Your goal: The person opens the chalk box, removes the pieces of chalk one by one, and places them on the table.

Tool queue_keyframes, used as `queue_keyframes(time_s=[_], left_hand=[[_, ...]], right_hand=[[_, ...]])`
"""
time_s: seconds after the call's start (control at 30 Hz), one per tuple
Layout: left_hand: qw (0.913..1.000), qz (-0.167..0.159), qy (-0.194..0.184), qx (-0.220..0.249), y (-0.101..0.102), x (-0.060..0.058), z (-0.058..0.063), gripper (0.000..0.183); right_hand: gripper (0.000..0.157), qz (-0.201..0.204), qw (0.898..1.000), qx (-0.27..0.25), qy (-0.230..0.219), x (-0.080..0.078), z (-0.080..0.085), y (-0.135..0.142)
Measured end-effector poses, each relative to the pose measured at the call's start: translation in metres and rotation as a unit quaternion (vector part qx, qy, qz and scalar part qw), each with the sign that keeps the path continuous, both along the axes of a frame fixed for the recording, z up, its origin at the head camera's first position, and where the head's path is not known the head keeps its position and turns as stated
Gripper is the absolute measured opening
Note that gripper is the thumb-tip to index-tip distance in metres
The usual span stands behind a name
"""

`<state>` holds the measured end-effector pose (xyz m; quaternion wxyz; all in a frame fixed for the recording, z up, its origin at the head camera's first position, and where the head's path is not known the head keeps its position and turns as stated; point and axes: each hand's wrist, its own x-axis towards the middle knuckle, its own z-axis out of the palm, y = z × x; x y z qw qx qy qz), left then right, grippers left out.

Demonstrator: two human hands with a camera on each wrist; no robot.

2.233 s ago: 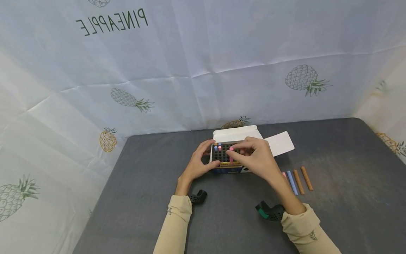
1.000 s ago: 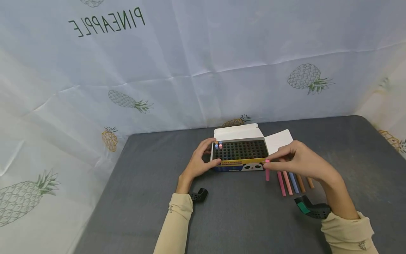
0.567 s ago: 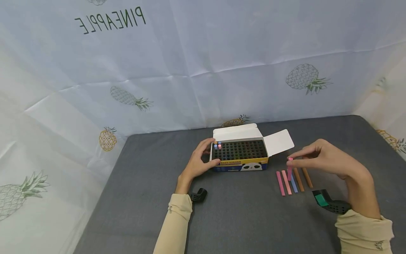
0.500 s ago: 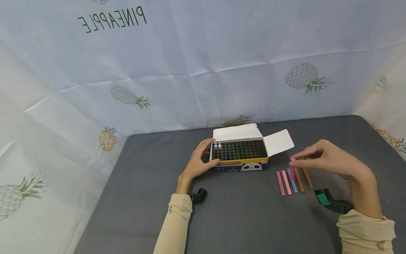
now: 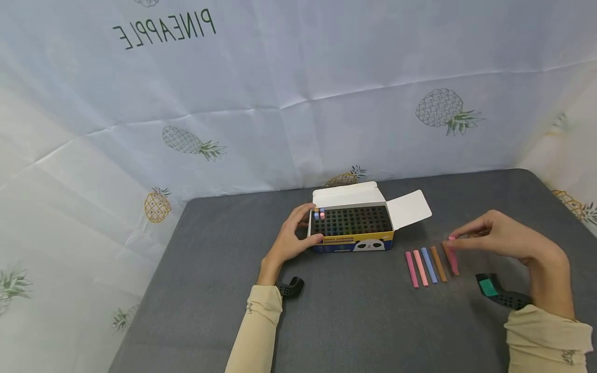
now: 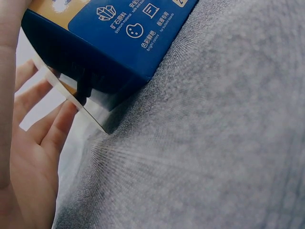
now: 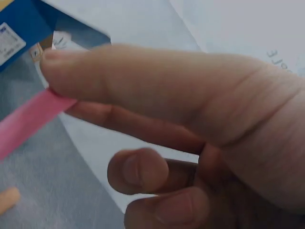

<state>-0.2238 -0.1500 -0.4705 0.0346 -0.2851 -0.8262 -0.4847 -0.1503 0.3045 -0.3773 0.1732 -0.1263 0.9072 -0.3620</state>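
Note:
My right hand (image 5: 508, 239) pinches a pink chalk stick (image 5: 453, 261) upright by its top end, between thumb and forefinger, at the right end of a row of chalks. The stick overlaps the rightmost brown chalk there. In the right wrist view the pink stick runs off the left edge. My left hand (image 5: 290, 239) holds the left end of an open chalk box (image 5: 342, 247), thumb on the front and fingers around the side. Up close, the left wrist view shows fingers at the box's side flap (image 6: 66, 93). Several chalk tops (image 5: 319, 213) fill holes at the box's left corner.
Left of the held stick lie a dark pink chalk (image 5: 412, 269), a light pink one (image 5: 421, 268), a blue one (image 5: 429, 265) and a brown one (image 5: 439, 264). The box's white flap (image 5: 409, 210) sticks out to the right. A pineapple-print cloth (image 5: 261, 150) hangs behind the table (image 5: 345, 321).
My right hand has carried the pink chalk from over the box rightward and past the row of chalks to its right end. The left hand has stayed on the box.

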Motion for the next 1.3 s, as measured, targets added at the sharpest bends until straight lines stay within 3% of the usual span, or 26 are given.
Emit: queue_keyframes(time_s=[0.17,0.47,0.8,1.07,1.2,1.3], left_hand=[[1.0,-0.003,-0.003,0.006,-0.001,-0.002,0.0,0.083],[1.0,0.001,-0.005,-0.003,-0.002,-0.006,0.0,0.094],[0.9997,-0.015,-0.006,0.018,-0.004,-0.01,0.003,0.076],[0.9997,-0.014,-0.017,0.011,-0.002,-0.014,0.005,0.078],[0.9994,-0.016,-0.029,0.009,0.002,-0.006,0.025,0.075],[0.9993,-0.018,-0.032,0.011,0.003,-0.006,0.029,0.073]], right_hand=[[0.036,-0.03,0.999,0.032,-0.011,-0.002,-0.004,0.008],[0.033,-0.038,0.996,0.079,-0.029,-0.009,-0.009,0.014],[0.044,-0.061,0.993,0.091,-0.036,-0.017,-0.021,0.012],[0.048,-0.064,0.989,0.126,-0.036,-0.025,-0.027,0.007],[0.045,-0.063,0.99,0.122,-0.042,-0.027,-0.028,0.005],[0.042,-0.07,0.989,0.119,-0.049,-0.029,-0.028,0.003]])
